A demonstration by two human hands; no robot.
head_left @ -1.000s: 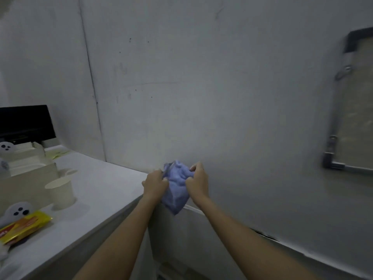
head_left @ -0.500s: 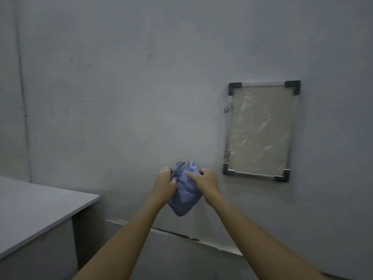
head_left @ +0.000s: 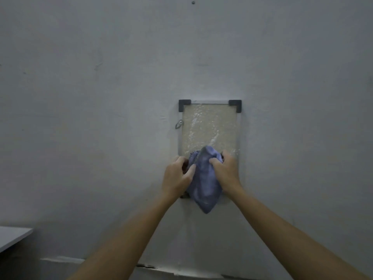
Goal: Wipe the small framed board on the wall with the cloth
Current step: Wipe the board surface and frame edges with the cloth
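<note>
A plain grey wall (head_left: 101, 98) fills almost the whole view, scuffed in places, with the corner of a pale table (head_left: 12, 236) just showing at the lower left edge.

Nearest the camera, two bare forearms reach up and forward from the bottom of the frame. Both hands meet at the middle. The left hand (head_left: 176, 176) has its fingers curled closed onto the left side of a bunched blue cloth (head_left: 203, 184), thumb pressed into the fabric. The right hand (head_left: 226, 170) is likewise closed on the cloth's right side, fingers folded over its top. The cloth hangs between them in a loose wad, its lowest point drooping below both wrists.

Behind the hands, fixed flat on the wall, is the small framed board (head_left: 209, 128): an upright rectangle with a thin metal frame, dark corner caps and a small metal hook (head_left: 178, 124) on its left edge. Its beige surface looks streaked or spotted with pale marks. The cloth and hands cover the board's lower part; whether the cloth is actually pressed against it cannot be told.

The step in hand appears to be gathering the cloth into a pad at the board. Next would likely be firm strokes across the upper, visibly marked surface.
</note>
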